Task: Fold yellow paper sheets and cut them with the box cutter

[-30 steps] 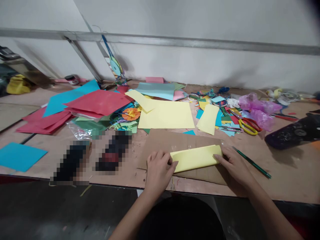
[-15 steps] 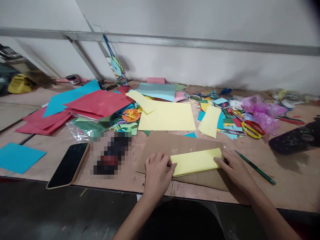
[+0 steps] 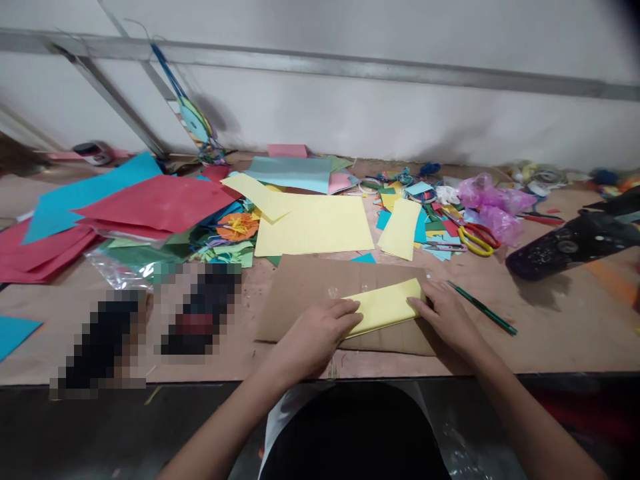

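A folded yellow paper point(image 3: 387, 305), long and narrow, lies at a slant over the brown cardboard sheet point(image 3: 295, 287). My left hand point(image 3: 317, 333) rests across the paper's left end, its fingers stretched out flat on top. At the other end, my right hand point(image 3: 443, 310) pinches the edge, thumb on the upper face and fingers behind; the fingertips are partly hidden. Just right of that hand lies a green pen point(image 3: 483, 308). Beyond the cardboard are a large yellow sheet point(image 3: 315, 227) and smaller yellow pieces point(image 3: 400, 230).
Red sheets point(image 3: 155, 203) and blue sheets point(image 3: 95, 193) overlap at the left. Yellow-and-red-handled scissors point(image 3: 473, 240) lie among paper scraps. A dark bottle point(image 3: 565, 243) lies on its side at the right. Two blurred dark objects sit near the table's front edge, left.
My left hand has gone from gripping the paper's left end to lying flat over it. My right hand keeps its hold. The whole view has shifted rightward.
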Motion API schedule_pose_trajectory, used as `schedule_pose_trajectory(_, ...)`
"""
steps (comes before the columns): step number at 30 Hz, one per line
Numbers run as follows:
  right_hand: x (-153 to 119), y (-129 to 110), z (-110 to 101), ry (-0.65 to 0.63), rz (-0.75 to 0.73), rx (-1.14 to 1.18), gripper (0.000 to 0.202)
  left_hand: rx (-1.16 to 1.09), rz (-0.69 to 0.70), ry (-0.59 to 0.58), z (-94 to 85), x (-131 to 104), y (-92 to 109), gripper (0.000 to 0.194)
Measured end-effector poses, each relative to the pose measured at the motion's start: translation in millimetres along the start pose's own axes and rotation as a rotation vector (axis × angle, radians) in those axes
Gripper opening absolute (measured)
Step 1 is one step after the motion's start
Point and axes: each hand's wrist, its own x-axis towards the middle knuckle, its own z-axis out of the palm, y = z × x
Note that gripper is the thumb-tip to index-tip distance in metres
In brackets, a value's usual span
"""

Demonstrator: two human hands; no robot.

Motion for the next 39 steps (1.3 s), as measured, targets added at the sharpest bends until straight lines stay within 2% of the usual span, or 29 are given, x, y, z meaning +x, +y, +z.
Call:
schedule_pose_trajectory(4,0.0,-0.3,0.9,0.0,0.002,-0.01,0.036,0.024,-0.038,-0.019,-2.5,5.5,8.6,0.026)
schedule_pose_trajectory(10,0.7,-0.9,1.0,0.0,0.007,0.007,0.034,0.126,-0.003,-0.001,22.4,6.1,10.4,0.023)
schedule_pose_trajectory(12,0.9,-1.0,1.2,0.002,0.009,0.001,0.034,0.109,0.001,0.006,31.5,4.4,6.7,0.03)
schedule_pose_trajectory(16,1.2,-1.3,1.8,0.0,0.007,-0.013,0.033,0.1,0.031,0.009,42.7,1.2,0.6,0.062)
schedule_pose_trajectory(18,1.2,-1.4,1.8,0.0,0.002,-0.019,0.034,0.107,0.038,0.005,45.4,0.1,-0.5,0.068)
schedule_pose_trajectory(22,1.1,-1.4,1.2,0.002,0.004,-0.026,0.033,0.111,0.03,0.008,46.4,-1.0,-0.2,0.072)
schedule_pose_trajectory(29,1.1,-7.2,-2.4,0.008,-0.019,-0.029,0.029,0.077,0.048,0.022,38.9,-0.3,2.5,0.064)
schedule_pose_trajectory(39,2.2,-9.6,-3.9,0.003,0.003,-0.017,0.03,0.096,0.028,0.012,40.6,-0.5,2.2,0.061)
